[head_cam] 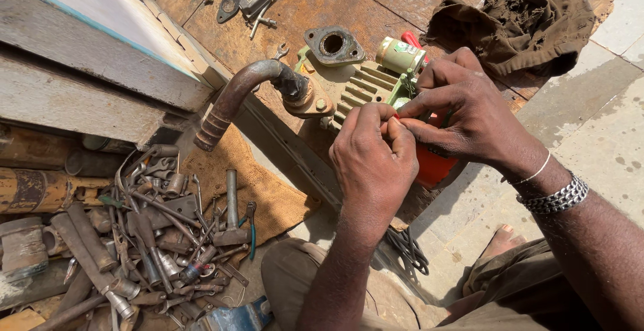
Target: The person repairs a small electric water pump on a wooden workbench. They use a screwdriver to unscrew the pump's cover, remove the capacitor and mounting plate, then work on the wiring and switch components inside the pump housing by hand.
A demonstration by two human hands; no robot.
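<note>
1. Pale-green cast metal makes up the finned body of the small pump motor (362,86), which lies on a worn, rust-stained wooden board (295,9) set on the stone floor (604,143). Its ribs run in parallel ridges, and a red part (433,167) shows beneath the hands.
2. A cream and green cylinder (399,54) sits at the motor's far end, just beside the right hand.
3. A curved, rusty pipe (235,96) with a ribbed end joins the motor at a bolted flange; a second, open flange (333,44) faces up beside it.
4. The left hand (372,156) is pinched together, thumb and fingertips closed on something small over the motor; what it grips is too small to tell.
5. The right hand (463,113) meets it from the other side, fingers curled and closed at the same spot, touching the left fingertips. A metal chain bracelet (557,199) and a thin band circle that wrist.
6. A crumpled brown cloth (530,19) lies on the far corner of the board, well apart from the motor.
7. A heap of rusty tools (154,237), with wrenches, bolts and pliers, lies to the left, partly on a piece of burlap (268,190).
8. A small spanner (280,51) rests on the board near the pipe.
</note>
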